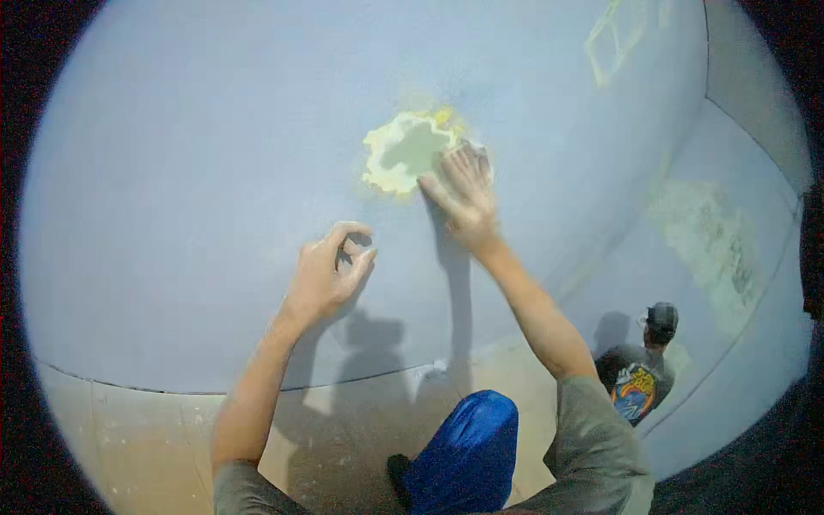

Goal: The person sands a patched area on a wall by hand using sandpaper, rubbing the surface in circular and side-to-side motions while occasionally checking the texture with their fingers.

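My right hand (468, 190) lies with its fingers pressed against the right edge of a sanded-looking patch (418, 147) on a large, pale blue-grey painted surface (212, 174). The patch has a grey-green middle, a ragged cream ring and yellow fringes. A whitish edge shows beside those fingertips; whether a thin sheet lies under them cannot be made out. Lower and to the left, my left hand (331, 267) is loosely curled close to the surface, thumb and fingers apart with a dark gap between them. Pale dust marks its fingers.
Another person (644, 364) in a dark cap and printed shirt is at the lower right, close to a mottled patch (714, 238). Yellowish outlines (615, 42) mark the upper right. Below a dark seam runs a beige, stained floor (148, 431). My blue-clad knee (470, 444) juts forward.
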The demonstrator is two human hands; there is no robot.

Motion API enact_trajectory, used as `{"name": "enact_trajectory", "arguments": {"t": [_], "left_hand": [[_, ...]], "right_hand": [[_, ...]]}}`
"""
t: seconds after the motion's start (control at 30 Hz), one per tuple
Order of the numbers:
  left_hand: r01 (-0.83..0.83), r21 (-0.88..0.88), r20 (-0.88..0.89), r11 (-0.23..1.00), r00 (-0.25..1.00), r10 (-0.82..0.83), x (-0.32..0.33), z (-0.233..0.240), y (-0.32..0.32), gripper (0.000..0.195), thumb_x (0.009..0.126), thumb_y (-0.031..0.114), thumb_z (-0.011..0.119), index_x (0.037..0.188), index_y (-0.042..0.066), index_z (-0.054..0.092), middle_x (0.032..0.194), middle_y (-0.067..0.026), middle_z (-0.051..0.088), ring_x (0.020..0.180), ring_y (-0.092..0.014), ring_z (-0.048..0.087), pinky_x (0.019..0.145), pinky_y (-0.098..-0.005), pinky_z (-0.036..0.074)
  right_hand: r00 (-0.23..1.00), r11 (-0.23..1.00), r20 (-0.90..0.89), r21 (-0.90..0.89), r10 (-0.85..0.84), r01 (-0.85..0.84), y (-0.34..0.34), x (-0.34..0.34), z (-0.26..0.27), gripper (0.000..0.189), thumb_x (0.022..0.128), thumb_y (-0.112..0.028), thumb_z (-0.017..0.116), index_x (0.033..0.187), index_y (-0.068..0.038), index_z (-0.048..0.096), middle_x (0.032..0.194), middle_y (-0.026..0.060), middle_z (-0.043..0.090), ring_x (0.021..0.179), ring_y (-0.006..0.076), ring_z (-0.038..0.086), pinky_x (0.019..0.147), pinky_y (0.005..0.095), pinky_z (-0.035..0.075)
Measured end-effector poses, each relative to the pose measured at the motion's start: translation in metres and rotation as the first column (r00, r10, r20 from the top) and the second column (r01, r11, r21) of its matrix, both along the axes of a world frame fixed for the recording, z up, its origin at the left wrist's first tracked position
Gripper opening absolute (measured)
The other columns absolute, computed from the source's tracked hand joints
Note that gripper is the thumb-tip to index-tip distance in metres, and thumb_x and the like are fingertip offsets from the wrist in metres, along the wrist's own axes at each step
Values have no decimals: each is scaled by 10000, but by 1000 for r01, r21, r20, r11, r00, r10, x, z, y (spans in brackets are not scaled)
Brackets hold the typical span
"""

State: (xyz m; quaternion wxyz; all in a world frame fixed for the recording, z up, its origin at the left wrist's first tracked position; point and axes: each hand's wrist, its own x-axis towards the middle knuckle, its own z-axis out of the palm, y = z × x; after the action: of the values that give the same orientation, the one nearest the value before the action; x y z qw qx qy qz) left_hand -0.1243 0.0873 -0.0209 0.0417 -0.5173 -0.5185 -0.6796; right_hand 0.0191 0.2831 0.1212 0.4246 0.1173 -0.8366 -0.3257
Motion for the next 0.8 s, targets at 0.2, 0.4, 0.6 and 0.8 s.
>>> {"name": "enact_trajectory", "arguments": {"t": [0.2,0.4,0.6,0.8], "left_hand": [[78,-43,31,996,997,-77,6,3,7,317,899,237,720,1175,93,658,815,-47,694,594,-97,560,577,-278,461],[64,29,16,998,998,-65,6,0,8,284,898,242,729,1154,137,663,788,-51,668,601,-115,559,582,-279,459],[66,12,-2,998,998,-66,7,-2,5,286,901,252,724,1155,137,662,774,-49,673,576,-132,568,582,-294,468],[105,-74,-13,992,994,-106,2,13,-5,321,907,259,721,1187,126,638,800,-67,692,604,-149,594,606,-319,491]], "right_hand": [[991,993,131,119,-31,15,13,-1,-11,538,784,111,604,1260,-115,712,1536,126,495,1490,374,341,1222,595,224],[999,1000,-37,10,-4,4,-3,3,11,483,845,86,567,1242,-138,724,1528,113,502,1510,405,278,1219,605,234],[978,999,-207,45,5,4,-3,4,44,311,872,-144,673,1172,-159,750,1542,0,496,1509,388,273,1230,608,240],[996,1000,-90,-8,-24,23,-13,8,58,424,862,-33,647,1231,-220,733,1587,84,426,1489,446,296,1231,615,190]]}}
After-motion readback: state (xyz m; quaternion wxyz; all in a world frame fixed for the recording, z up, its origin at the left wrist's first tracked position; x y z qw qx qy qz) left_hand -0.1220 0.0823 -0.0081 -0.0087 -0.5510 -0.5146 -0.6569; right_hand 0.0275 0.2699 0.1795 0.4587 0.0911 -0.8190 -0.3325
